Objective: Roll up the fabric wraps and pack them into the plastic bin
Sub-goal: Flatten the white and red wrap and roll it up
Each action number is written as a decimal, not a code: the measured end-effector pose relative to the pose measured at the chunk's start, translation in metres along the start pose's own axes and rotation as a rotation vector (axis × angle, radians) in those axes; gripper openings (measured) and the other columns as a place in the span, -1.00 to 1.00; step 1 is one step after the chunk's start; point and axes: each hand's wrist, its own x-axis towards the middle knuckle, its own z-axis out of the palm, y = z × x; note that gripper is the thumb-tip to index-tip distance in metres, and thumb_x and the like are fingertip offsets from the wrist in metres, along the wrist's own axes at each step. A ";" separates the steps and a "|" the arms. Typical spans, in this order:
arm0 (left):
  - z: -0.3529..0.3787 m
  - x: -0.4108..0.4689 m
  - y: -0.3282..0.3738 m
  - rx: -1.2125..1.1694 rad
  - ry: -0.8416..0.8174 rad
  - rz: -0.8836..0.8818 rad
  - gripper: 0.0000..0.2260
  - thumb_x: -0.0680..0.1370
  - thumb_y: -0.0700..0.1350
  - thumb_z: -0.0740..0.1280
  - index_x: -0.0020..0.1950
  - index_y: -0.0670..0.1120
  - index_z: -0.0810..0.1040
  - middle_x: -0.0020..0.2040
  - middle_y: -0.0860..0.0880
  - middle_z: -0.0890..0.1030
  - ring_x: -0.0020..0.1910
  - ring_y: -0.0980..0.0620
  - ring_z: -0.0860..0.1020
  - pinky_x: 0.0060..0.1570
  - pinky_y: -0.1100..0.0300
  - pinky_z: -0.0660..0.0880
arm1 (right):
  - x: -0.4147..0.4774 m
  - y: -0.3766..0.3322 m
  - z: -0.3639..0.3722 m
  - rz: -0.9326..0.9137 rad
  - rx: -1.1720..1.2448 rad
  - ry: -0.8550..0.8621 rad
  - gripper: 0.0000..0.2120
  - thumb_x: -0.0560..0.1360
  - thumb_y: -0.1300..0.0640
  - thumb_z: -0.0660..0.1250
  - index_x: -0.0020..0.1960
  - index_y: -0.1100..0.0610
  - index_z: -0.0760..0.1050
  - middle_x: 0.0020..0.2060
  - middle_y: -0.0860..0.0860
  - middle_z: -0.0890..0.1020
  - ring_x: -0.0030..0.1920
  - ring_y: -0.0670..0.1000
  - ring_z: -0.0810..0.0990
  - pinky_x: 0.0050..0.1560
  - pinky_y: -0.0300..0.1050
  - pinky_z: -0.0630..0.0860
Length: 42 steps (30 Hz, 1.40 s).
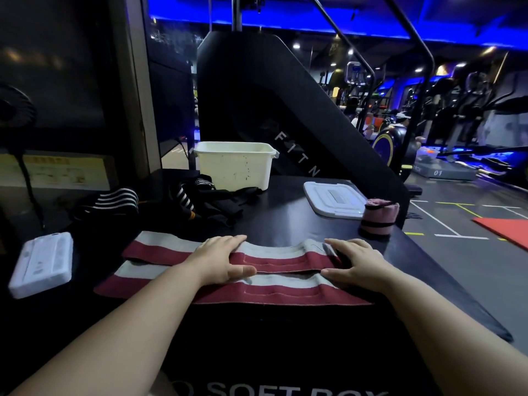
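Two wraps (pixel 271 292) before the bin (pixel 234 167) are pressed flat under the spread left hand (pixel 225 260) and right hand (pixel 355 265); rolling from an end seems due.

The left hand (pixel 225 260) and right hand (pixel 355 264) are pressing flat, fingers straight, on the far red-and-white wrap (pixel 160 248). It is lying stretched across the black tabletop (pixel 285 221), just beside a near red-and-white wrap (pixel 271 291) that is running parallel to it. Both thumbs are reaching to the seam between the two. Behind, a cream plastic bin (pixel 234 167) is standing open, with black striped wraps (pixel 200 200) heaped to its left. Its white lid (pixel 328 200) is lying to the right, touching a rolled pink wrap (pixel 377 218).
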 end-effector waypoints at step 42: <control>-0.008 -0.014 -0.015 -0.017 0.228 0.225 -0.04 0.19 0.67 -0.23 0.26 0.22 0.56 0.12 0.21 0.51 0.20 0.16 0.35 0.19 0.25 0.24 | -0.019 -0.013 -0.012 -0.147 0.453 0.271 -0.47 0.19 -0.33 0.47 0.07 -0.09 0.65 0.00 -0.20 0.64 0.04 -0.28 0.57 0.12 -0.39 0.42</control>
